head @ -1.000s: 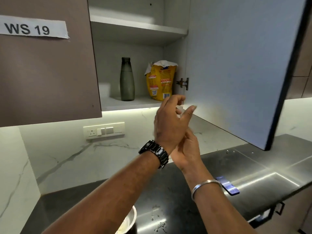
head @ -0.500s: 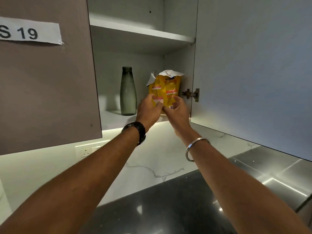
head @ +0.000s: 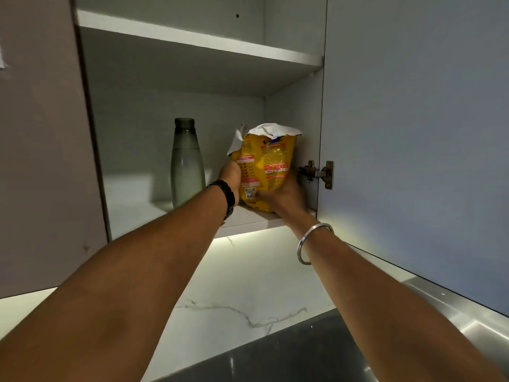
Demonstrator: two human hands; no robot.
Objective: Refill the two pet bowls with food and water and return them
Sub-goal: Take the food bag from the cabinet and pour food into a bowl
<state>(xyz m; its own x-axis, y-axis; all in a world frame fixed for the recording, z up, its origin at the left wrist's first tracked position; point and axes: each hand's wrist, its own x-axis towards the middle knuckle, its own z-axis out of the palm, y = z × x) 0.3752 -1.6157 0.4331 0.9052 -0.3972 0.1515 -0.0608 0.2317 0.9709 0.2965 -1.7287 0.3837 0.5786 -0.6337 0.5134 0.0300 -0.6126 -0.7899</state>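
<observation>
Open wall cupboard (head: 413, 133), lower shelf (head: 248, 216) lit from beneath.
We clasp the yellow food bag (head: 264, 172) on that shelf, left hand (head: 230, 176) and right hand (head: 281, 195) closed against its sides, beside a grey bottle (head: 187, 166).

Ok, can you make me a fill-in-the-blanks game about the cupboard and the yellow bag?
1. Both hands, the left hand and right hand, are holding the ____ food bag.
2. The grey bottle stands to the ____ of the bag.
3. The cupboard door is ____.
4. The shelf above the bag looks ____.

Missing words: yellow; left; open; empty
</observation>
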